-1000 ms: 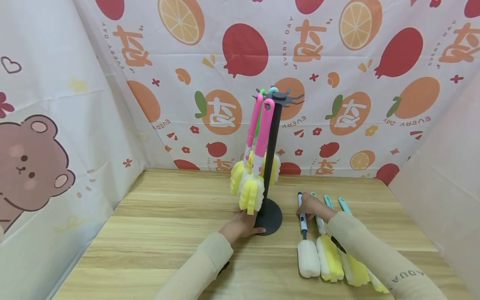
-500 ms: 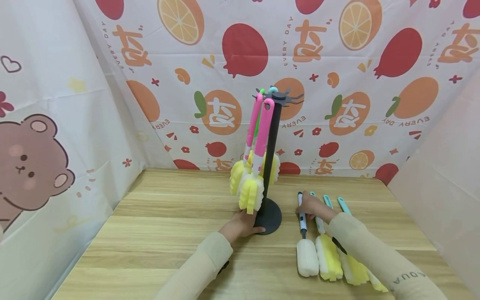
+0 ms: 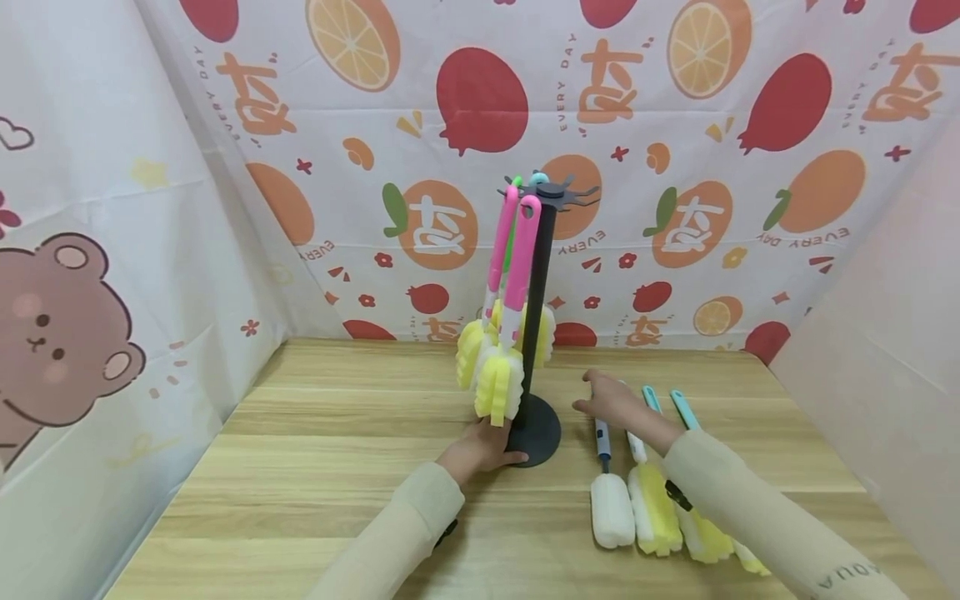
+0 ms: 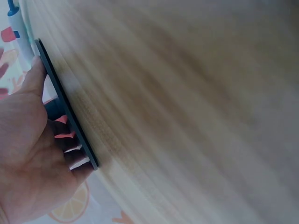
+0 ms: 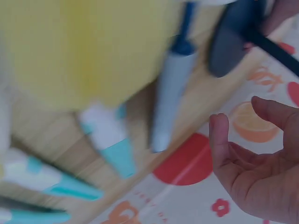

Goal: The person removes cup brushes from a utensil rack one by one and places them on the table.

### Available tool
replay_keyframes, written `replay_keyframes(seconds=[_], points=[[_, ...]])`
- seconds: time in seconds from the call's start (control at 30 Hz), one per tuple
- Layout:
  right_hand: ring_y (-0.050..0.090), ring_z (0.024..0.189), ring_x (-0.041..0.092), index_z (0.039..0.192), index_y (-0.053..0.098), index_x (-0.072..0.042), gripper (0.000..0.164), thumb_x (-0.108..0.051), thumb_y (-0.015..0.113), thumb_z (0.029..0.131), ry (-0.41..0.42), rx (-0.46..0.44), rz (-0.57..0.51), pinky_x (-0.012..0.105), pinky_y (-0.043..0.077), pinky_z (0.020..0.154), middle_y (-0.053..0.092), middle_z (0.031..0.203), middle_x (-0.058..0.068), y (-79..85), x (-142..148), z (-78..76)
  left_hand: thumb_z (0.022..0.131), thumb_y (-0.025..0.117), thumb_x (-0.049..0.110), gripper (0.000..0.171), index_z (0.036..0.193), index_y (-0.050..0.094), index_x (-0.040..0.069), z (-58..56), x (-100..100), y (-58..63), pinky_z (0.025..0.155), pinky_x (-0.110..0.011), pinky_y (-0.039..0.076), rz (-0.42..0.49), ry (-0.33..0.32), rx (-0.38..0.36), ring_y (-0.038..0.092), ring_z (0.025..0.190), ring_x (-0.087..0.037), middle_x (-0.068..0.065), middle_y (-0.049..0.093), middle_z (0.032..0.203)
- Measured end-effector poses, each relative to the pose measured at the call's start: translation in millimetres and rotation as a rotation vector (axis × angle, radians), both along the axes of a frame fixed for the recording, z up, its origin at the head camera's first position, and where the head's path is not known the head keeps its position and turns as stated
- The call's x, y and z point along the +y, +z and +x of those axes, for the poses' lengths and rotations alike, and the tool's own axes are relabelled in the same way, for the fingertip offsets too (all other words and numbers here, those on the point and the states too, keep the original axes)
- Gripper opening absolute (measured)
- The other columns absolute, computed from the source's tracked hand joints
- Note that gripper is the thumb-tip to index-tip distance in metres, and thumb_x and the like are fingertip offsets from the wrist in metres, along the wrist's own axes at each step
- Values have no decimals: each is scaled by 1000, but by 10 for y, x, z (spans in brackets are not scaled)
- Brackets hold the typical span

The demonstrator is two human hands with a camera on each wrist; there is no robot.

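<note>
Beside the foot of a black hanging stand [image 3: 543, 437], my left hand [image 3: 480, 447] holds the round base, thumb along its front edge; the brushes hide its fingers in the head view. In the left wrist view the thumb and fingers lie on either side of the pole. Pink-handled sponge bottle brushes [image 3: 519, 271] hang from the stand's hooks, with green and light-blue handle tops behind. My right hand [image 3: 611, 402] hovers over a grey-handled brush with a white sponge [image 3: 612, 510]. Its thumb and index finger are apart, holding nothing.
Several teal-handled brushes with yellow-and-white sponges [image 3: 656, 508] lie in a row right of the white one, partly under my right forearm. The wooden table [image 3: 330, 433] meets a fruit-printed cloth [image 3: 480, 108] at the back.
My right hand has let go of the grey handle and lifted off it, thumb and index finger spreading. The left hand stays at the base. The head view has shifted slightly.
</note>
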State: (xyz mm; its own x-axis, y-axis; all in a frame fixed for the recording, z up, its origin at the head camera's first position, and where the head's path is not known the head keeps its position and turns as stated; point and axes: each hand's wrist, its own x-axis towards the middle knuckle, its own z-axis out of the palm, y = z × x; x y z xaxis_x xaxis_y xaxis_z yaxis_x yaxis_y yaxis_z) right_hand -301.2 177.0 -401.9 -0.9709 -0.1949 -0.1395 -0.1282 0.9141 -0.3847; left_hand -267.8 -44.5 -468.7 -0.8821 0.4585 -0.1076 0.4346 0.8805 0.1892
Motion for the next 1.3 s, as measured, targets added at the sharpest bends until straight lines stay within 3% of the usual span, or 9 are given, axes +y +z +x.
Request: replay_keyframes(seconds=[0.1, 0.3, 0.43, 0.6, 0.77, 0.87, 1.07, 1.2, 1.3], points=[[59, 79, 23, 128, 44, 4, 50, -22, 62, 88, 3, -19, -247, 35, 51, 65, 59, 98, 14, 104, -86, 79, 84, 57, 54, 86, 142, 25, 0, 4, 4, 15, 101, -40, 30, 4, -3, -1, 30, 129, -31, -17, 30, 143], [50, 105, 37, 126, 41, 7, 36, -7, 49, 94, -117, -33, -937, 40, 47, 83, 47, 116, 24, 370, -322, 280, 83, 59, 53, 88, 143, 22, 0, -4, -31, 22, 101, -40, 30, 56, -11, 6, 30, 129, -33, -19, 28, 143], [47, 110, 34, 122, 45, 6, 30, -4, 50, 94, -215, 22, -1149, 41, 43, 89, 48, 118, 21, 508, -443, 403, 83, 64, 45, 87, 142, 22, -2, -32, -71, 52, 101, -40, 30, 190, -43, -17, 29, 129, -33, -22, 27, 143], [44, 112, 29, 121, 47, 6, 28, -2, 49, 93, -307, 48, -1352, 40, 38, 95, 48, 120, 17, 532, -567, 537, 85, 66, 34, 82, 143, 21, -3, -16, -181, 146, 101, -42, 29, 352, -8, -154, 30, 128, -34, -23, 27, 143], [44, 113, 30, 122, 47, 9, 30, 1, 48, 93, -386, 92, -1480, 40, 35, 96, 49, 120, 19, 357, -754, 611, 84, 68, 21, 60, 131, 42, -5, 46, -415, 320, 95, -45, 36, 371, 3, -138, 45, 116, -37, -25, 46, 128], [43, 113, 30, 121, 48, 9, 30, -2, 50, 93, -426, 119, -1514, 42, 32, 97, 50, 121, 19, 201, -903, 618, 83, 68, 14, 45, 120, 53, -7, 86, -658, 491, 90, -48, 40, 277, 50, -75, 53, 106, -38, -24, 55, 117], [46, 110, 28, 120, 50, 7, 28, -4, 50, 94, -501, 198, -1514, 41, 33, 97, 50, 119, 19, -149, -1140, 607, 87, 63, 12, 34, 116, 57, -5, 215, -1041, 877, 69, -45, 50, 216, 239, 171, 59, 95, -36, -20, 60, 113], [46, 111, 29, 122, 49, 8, 31, -5, 50, 94, -494, 268, -1483, 39, 36, 96, 49, 121, 22, -361, -1194, 598, 90, 59, 17, 32, 115, 59, -3, 307, -1022, 1108, 56, -41, 49, 385, 377, 366, 61, 88, -33, -18, 62, 109], [45, 113, 29, 125, 49, 6, 33, -8, 51, 95, -487, 301, -1475, 40, 35, 96, 49, 123, 20, -499, -1178, 589, 91, 59, 19, 32, 116, 59, -1, 377, -875, 1252, 68, -43, 49, 607, 386, 487, 60, 92, -31, -16, 63, 108]])
